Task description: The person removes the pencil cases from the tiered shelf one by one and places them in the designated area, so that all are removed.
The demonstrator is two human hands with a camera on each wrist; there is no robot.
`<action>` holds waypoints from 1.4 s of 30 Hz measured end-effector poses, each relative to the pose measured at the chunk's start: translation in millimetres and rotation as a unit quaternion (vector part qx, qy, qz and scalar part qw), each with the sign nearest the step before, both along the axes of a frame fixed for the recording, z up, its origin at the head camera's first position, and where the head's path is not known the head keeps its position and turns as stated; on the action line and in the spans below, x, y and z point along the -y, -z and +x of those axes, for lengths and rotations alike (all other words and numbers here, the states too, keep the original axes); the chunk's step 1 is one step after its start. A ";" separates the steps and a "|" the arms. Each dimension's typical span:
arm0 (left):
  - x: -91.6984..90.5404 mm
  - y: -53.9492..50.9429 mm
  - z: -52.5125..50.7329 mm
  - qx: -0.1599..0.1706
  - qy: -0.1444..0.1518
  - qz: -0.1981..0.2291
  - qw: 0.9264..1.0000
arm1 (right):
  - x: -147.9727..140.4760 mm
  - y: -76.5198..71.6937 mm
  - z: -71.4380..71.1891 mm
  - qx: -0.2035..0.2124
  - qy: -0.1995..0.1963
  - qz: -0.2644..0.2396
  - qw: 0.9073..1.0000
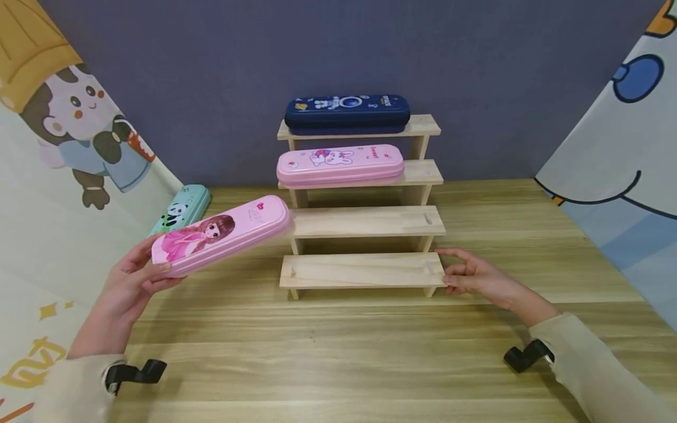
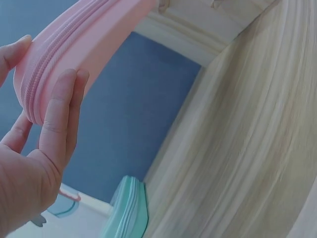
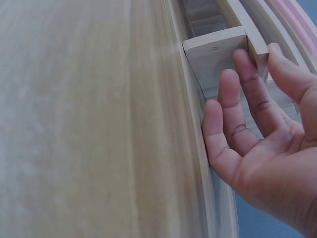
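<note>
My left hand (image 1: 129, 279) grips the left end of a pink pencil case (image 1: 222, 235) with a long-haired doll on its lid. It is held in the air, tilted, its right end by the third step of a wooden stepped rack (image 1: 362, 270). In the left wrist view the case's zipper side (image 2: 74, 59) shows between thumb and fingers. My right hand (image 1: 478, 276) pinches the right end of the rack's lowest board; the right wrist view shows thumb and index finger on either side of the board (image 3: 255, 42). The two lower steps hold nothing.
A navy astronaut pencil case (image 1: 347, 113) lies on the top step, a pink rabbit pencil case (image 1: 340, 164) on the step below. Behind my left hand, a mint panda pencil case (image 1: 182, 207) leans near the left printed wall. A dark panel (image 1: 227, 76) backs the wooden table (image 1: 338, 352).
</note>
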State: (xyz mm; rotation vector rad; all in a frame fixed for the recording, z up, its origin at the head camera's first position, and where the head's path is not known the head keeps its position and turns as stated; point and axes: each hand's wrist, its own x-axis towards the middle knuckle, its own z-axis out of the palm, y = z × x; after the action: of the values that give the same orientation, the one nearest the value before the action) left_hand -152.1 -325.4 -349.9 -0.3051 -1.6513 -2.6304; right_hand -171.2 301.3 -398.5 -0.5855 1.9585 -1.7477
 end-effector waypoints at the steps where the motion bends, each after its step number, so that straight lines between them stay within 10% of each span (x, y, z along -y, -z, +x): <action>1: 1.9 -0.1 0.7 0.000 -0.003 -0.001 1.000 | 0.1 0.2 0.1 -0.001 0.000 0.000 1.000; 27: -7.2 14.0 -6.6 0.059 -0.087 0.043 0.993 | -0.5 1.8 0.7 -0.005 0.005 0.011 1.000; 36: -21.4 12.9 -9.8 0.157 -0.166 0.019 0.973 | -0.3 2.0 0.6 -0.004 0.004 0.010 1.000; 42: -32.0 17.7 -12.6 0.152 -0.195 0.017 0.969 | -0.8 2.5 0.1 -0.002 0.011 0.018 1.000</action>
State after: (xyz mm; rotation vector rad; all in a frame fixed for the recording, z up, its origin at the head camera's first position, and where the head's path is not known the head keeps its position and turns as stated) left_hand -164.7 -293.4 -367.6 0.4059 -1.5388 -2.4840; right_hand -171.1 302.0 -401.0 -0.5563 2.0024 -1.7217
